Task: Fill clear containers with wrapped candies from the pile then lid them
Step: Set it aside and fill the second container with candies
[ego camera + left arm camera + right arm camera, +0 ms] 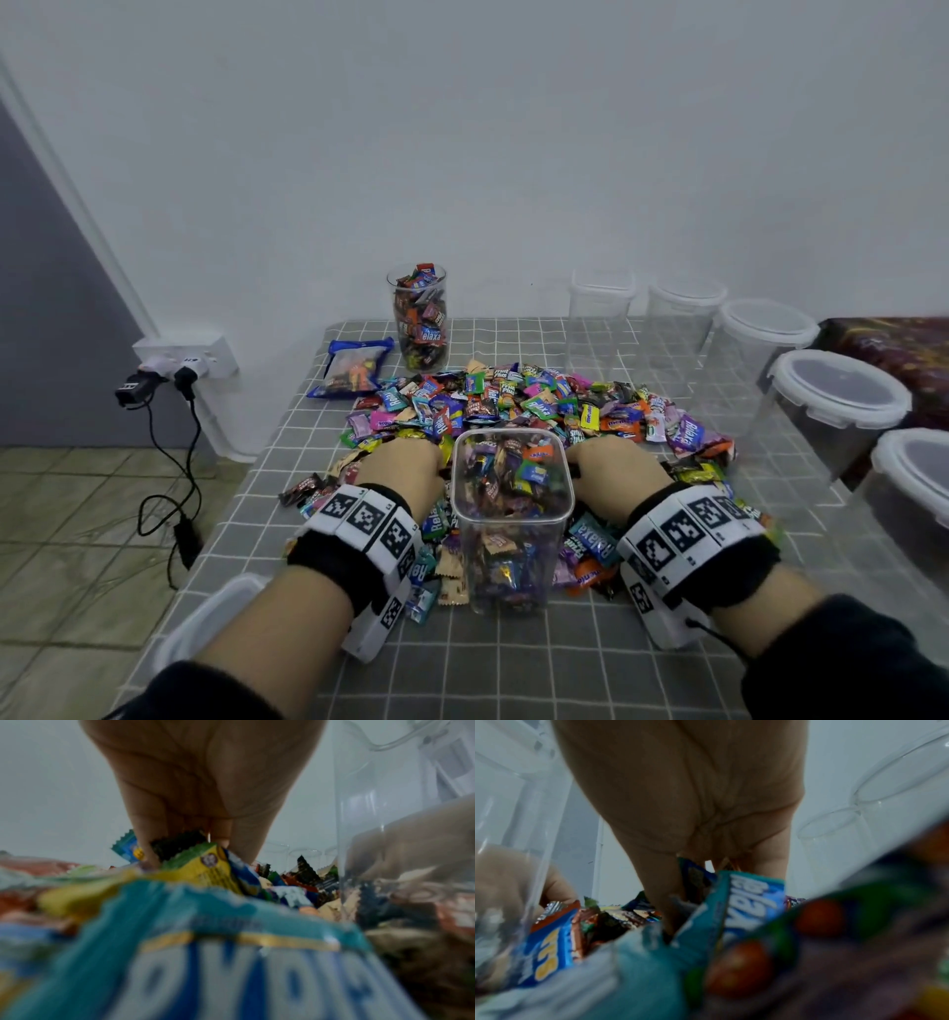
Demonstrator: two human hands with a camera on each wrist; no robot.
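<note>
With both hands, left hand and right hand, seemingly curled into the pile, we risk toppling the container lifting overfull fistfuls.

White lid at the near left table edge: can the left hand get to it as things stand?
Probably yes. The white lid lies uncovered beside the left forearm, nothing on it. But the left hand is dug into the candy pile with wrappers between its fingers, so it must let go first.

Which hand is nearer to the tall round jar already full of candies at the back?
Left. The left hand lies in the pile almost directly in front of the tall round jar; the right hand lies farther right, beyond the square container.
</note>
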